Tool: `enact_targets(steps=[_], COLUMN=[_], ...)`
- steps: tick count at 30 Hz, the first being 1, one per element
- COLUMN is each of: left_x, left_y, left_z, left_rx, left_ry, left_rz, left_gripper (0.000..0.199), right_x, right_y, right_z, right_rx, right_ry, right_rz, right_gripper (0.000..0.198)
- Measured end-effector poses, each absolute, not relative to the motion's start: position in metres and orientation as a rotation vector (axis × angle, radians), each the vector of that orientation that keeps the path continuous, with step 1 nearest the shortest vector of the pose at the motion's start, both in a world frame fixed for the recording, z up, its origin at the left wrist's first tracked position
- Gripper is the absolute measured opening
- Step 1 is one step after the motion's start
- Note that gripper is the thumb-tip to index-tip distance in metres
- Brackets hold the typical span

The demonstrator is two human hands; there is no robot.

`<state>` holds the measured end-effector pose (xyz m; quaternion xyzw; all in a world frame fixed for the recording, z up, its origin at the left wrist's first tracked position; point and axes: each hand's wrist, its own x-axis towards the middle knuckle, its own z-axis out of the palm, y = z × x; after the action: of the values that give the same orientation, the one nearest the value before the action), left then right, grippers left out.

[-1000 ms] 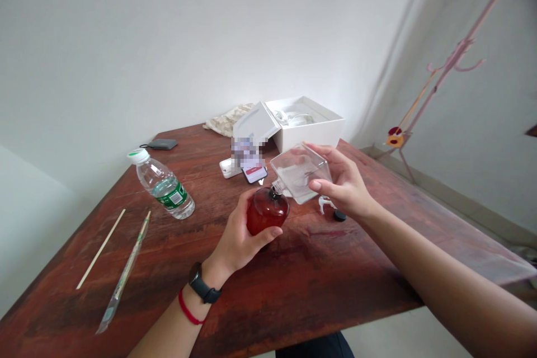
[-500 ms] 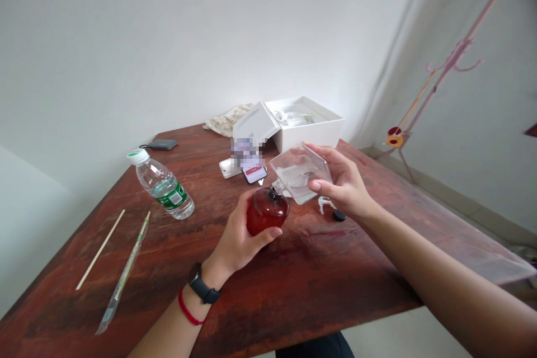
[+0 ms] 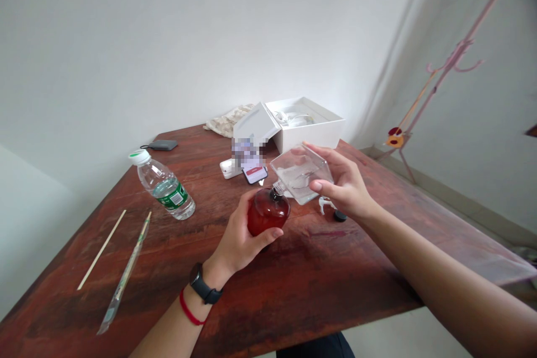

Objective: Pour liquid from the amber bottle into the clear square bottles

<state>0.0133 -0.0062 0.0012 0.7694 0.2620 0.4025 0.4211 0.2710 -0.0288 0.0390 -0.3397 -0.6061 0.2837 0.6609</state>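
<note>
My left hand (image 3: 241, 238) is wrapped round a rounded reddish-brown bottle (image 3: 268, 211), holding it near the table's middle with its dark neck up. In my right hand (image 3: 342, 182) is a clear square bottle (image 3: 301, 172), tilted so that its neck points down and left. The clear bottle's mouth meets the red bottle's mouth; whether liquid passes between them I cannot tell. Behind the right hand lie a white pump head (image 3: 326, 205) and a black cap (image 3: 339, 216).
A water bottle (image 3: 168, 190) leans at the left on the wooden table (image 3: 176, 296), with a bare chopstick (image 3: 102, 250) and wrapped chopsticks (image 3: 126, 274) nearby. At the back are a phone (image 3: 254, 172), a white case (image 3: 230, 168), an open white box (image 3: 310, 134) and a cloth (image 3: 226, 121).
Both hands hold the two bottles mouth to mouth in almost the same pose. The whole view has shifted very slightly.
</note>
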Motion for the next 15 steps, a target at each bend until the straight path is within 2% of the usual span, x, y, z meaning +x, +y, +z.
enact_targets(steps=[15], left_x=[0.0128], left_y=[-0.0054], left_z=[-0.0002], left_rx=[1.937], left_ry=[0.651], left_rz=[1.011], left_gripper=[0.082], right_x=[0.27], right_y=[-0.0292], right_z=[0.0397], right_rx=[-0.764], right_ry=[-1.382], right_rz=[0.635], right_gripper=[0.064])
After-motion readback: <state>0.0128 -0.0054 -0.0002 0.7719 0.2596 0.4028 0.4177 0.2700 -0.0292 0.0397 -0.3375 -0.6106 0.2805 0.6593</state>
